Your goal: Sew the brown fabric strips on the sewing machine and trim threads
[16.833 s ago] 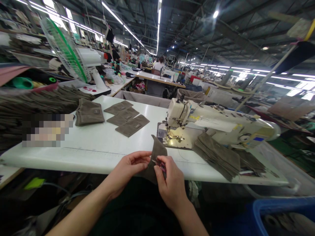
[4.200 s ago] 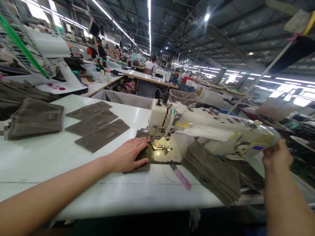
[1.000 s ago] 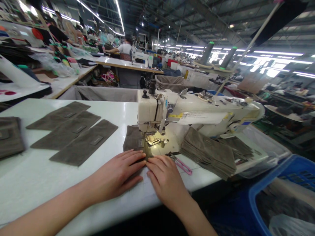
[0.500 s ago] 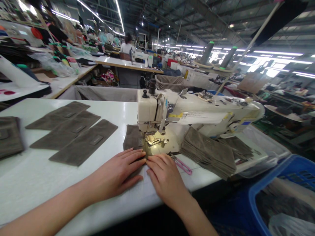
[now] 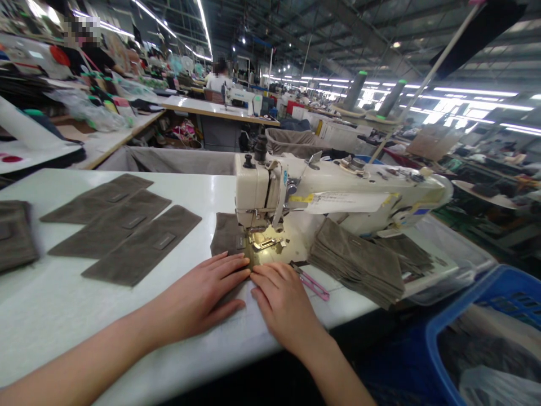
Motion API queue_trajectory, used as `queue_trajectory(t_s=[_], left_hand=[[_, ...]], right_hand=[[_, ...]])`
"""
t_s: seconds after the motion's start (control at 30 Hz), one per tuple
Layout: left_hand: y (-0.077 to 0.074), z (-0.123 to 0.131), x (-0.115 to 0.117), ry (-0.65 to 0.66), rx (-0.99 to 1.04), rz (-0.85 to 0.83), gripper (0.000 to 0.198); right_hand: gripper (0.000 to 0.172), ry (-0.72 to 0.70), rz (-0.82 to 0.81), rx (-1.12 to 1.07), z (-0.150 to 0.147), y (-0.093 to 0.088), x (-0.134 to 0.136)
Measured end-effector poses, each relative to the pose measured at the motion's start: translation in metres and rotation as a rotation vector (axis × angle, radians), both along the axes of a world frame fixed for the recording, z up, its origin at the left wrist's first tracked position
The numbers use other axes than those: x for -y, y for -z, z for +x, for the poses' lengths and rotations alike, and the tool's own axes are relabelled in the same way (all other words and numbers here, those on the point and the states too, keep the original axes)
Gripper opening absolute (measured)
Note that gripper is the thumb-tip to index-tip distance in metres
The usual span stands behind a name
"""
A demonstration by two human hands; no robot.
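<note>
"So, where's the brown fabric piece?"

"Flat on the surface, right edge at the needle area of the sewing machine, near end under the fingers. Can't tell if the foot's down."

"Grip?"

"Left hand: palm down, fingers extended, pressing the piece, no pinch visible. Right hand: fingers curled at the near end, tips beside the left's. Can't tell if it pinches."

"Failure modes?"

"3, I'd say. 1: skew, if the 2 hands push unevenly and the piece turns. 2: stitches on the label, if the piece slips right; label's just beside the needle area. 3: nicked finger, if fingertips follow the cloth in too far."

"Further out?"

"Pink snips near the right hand; a sideways knock could shove them. Fanned stack right of that could slump if bumped. 3 overlapping pieces on the left could get dragged if the forearm sweeps back."
</note>
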State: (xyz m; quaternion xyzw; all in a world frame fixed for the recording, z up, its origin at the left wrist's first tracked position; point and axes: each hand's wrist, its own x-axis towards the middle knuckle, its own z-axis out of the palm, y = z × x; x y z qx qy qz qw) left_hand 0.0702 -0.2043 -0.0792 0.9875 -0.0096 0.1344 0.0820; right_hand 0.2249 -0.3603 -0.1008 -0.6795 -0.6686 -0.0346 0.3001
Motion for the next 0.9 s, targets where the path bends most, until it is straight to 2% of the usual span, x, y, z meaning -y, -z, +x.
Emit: queue_trajectory(t_s=[0.9], left_hand=[[0.0016,0.0022,-0.0045,-0.034,0.008,-0.065,0.046]], right_hand=[[0.026,0.024,-0.011,0.033,0.0043,-0.0016,-0.0086]])
